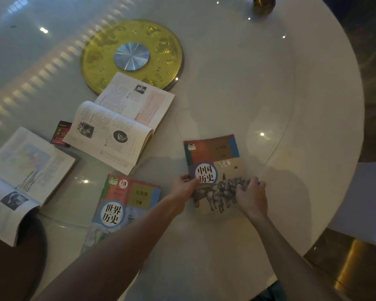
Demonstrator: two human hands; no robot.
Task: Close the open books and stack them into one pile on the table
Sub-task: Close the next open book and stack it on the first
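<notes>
A closed history book with horses on its cover (213,161) lies on the round white table (302,105), right of centre. My left hand (183,189) grips its near left edge, thumb on the cover. My right hand (251,197) rests on its near right corner. A second closed book with a blue circle title (126,203) lies to the left, partly under my left forearm. An open book (117,124) lies further back. Another open book (24,179) sits at the far left, overhanging the table edge.
A gold turntable hub with a silver centre (131,56) sits at the table's middle under the glass top. A small dark red card packet (61,133) lies between the two open books. A brass cup (264,4) stands at the far edge.
</notes>
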